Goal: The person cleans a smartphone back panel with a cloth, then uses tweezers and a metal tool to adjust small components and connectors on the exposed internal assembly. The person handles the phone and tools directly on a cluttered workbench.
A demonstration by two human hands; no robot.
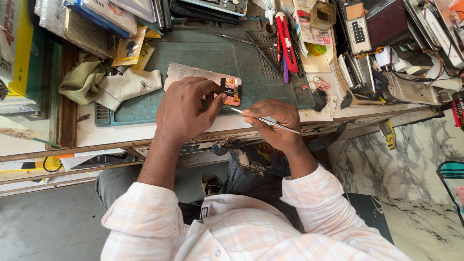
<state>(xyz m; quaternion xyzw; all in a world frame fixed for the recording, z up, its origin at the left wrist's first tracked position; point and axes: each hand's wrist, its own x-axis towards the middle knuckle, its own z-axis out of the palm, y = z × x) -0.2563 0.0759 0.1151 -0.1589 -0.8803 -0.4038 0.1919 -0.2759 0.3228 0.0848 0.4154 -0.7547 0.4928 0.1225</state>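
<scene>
My left hand (pixel 186 108) pins the opened phone (pixel 205 82) at its one o'clock; right hand (pixel 270 118) pinches tweezers (pixel 263 120).

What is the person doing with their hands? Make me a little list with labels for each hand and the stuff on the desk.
Left hand: left hand presses down on an opened pale flat phone, its orange and black insides showing
Right hand: right hand pinches thin silver metal tweezers, tips pointing toward the phone
Surface: dark green rubber work mat on a cluttered wooden bench
Left of phone: crumpled olive and cream cloths
Behind phone: red-handled tool and a purple pen
Clothing: pale checked shirt sleeves
</scene>
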